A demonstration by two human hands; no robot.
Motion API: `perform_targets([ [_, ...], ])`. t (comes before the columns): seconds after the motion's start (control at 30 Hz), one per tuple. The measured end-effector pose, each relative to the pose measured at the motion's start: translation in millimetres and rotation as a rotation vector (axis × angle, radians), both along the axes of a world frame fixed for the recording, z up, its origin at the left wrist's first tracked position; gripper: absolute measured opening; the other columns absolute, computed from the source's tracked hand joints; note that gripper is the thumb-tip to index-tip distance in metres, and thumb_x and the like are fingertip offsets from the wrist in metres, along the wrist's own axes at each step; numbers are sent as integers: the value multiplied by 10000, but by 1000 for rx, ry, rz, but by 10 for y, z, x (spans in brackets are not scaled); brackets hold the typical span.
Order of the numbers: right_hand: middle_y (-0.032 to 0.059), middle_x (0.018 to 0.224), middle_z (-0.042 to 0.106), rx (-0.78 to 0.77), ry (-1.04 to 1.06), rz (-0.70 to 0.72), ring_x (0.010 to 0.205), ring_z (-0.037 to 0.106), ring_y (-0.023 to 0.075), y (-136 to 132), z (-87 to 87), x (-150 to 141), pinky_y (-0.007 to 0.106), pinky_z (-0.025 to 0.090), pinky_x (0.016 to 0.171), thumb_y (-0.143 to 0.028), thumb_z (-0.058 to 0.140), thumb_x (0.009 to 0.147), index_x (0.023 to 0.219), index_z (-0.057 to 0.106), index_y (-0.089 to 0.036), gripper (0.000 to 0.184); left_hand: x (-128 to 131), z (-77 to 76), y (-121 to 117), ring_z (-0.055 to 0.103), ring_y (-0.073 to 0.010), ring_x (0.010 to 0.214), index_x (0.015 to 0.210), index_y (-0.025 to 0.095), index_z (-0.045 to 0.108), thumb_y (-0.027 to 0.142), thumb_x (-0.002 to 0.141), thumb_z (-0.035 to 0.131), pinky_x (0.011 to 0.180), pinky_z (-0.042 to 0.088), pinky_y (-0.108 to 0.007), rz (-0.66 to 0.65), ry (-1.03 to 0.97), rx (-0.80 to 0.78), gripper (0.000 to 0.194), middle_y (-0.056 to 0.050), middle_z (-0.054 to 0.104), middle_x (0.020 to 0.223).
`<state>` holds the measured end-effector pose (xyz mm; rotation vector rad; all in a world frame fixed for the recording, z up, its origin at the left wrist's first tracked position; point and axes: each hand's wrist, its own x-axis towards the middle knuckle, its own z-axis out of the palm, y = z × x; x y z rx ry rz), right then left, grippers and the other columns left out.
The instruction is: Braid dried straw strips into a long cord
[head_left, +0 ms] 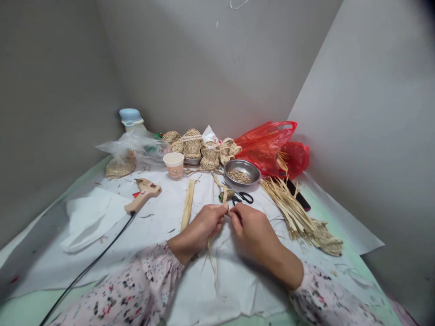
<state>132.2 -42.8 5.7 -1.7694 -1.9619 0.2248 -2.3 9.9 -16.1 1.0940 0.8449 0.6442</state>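
From the head view, the left hand [204, 224] has its thumb and fingers pressed together on the lower end of a straw braid [224, 194]. The right hand [254, 231] meets it there, thumb and forefinger likewise pinched on the end of the braid, fingertips almost touching those of the left. The plait runs forward from the fingers over a white sheet [258, 294] on the pale green counter [369, 283], crossing in front of a small roll [231, 194] with a green end; loose strands [212, 265] hang below the left hand.

Printing shows on several things, none of it legible. The paper cup [175, 168] bears an orange-toned printed pattern; the beige glue gun [144, 194] carries small dark and red markings, too small to read; a white packet [210, 134] with red print pokes up behind the woven straw pieces [192, 144].

Beyond the roll, black-handled scissors [246, 197] lie near a metal bowl [251, 167] of short straw bits [239, 176]. To the right, a straw bundle [288, 203] partly covers a dark phone [302, 198], below a red plastic bag [265, 147]. Far left stands a bottle [129, 115] with a blue lid, behind a clear bag [139, 147].
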Motion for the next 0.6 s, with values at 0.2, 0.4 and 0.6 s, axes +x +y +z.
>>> perform_targets([
  [0.2, 108, 840, 643, 74, -328, 79, 685, 594, 188, -94, -144, -134, 270, 303, 536, -125, 372, 878, 924, 594, -140, 227, 20, 53, -23, 158, -39, 369, 591, 192, 370, 455, 765, 551, 364, 90, -189, 22, -18, -65, 363, 104, 242, 453],
  [0.4, 53, 796, 667, -17, -85, 197, 675, 582, 165, -108, 181, 14, 259, 353, 600, -267, 462, 870, 821, 631, -197, 189, -12, 45, 30, 170, -38, 367, 695, 153, 517, 433, 772, 537, 367, 94, -181, 56, -33, -68, 291, 104, 251, 457],
  [0.6, 40, 776, 643, 35, 214, 41, 715, 543, 171, 129, 307, 307, 277, 371, 660, -344, 459, 855, 791, 652, -193, 254, -14, 82, -26, 125, -41, 388, 692, 169, 492, 468, 776, 525, 382, 87, -188, -100, -51, -36, 312, 110, 199, 498],
])
